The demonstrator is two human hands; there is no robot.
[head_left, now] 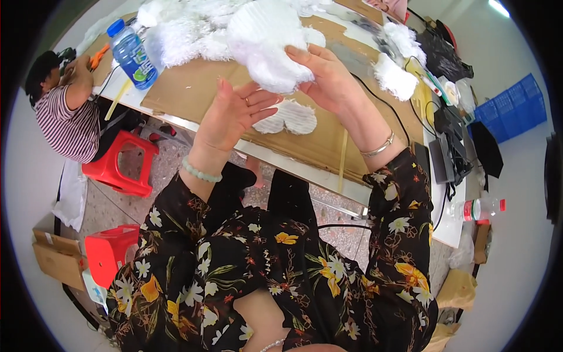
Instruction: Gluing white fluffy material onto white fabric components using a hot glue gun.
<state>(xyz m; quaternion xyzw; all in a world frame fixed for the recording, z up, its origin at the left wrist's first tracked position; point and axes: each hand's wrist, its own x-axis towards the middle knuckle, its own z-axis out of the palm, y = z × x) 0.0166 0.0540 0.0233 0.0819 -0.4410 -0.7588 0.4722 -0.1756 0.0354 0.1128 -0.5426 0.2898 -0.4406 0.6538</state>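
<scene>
A white fluffy piece with rounded lobes (pixel 264 41) is raised above the table, and my right hand (pixel 331 79) grips its right side between thumb and fingers. My left hand (pixel 234 111) is open below its lower left edge, palm turned up and fingers spread; whether the fingertips touch the piece is hard to tell. Under my hands a second white lobed piece with ribbed lines (pixel 299 119) lies on the brown cardboard (pixel 193 88), partly hidden by my left fingers. A pale yellow translucent stick (pixel 342 161) lies near the table's front edge.
More white fluffy pieces (pixel 182 41) crowd the far side. A blue-capped bottle (pixel 134 56) stands at the left, near a seated person in stripes (pixel 70 117). Black cables (pixel 384 102), a clear bottle (pixel 484 209) and a blue crate (pixel 510 108) are at the right. Red stools (pixel 120 167) stand left.
</scene>
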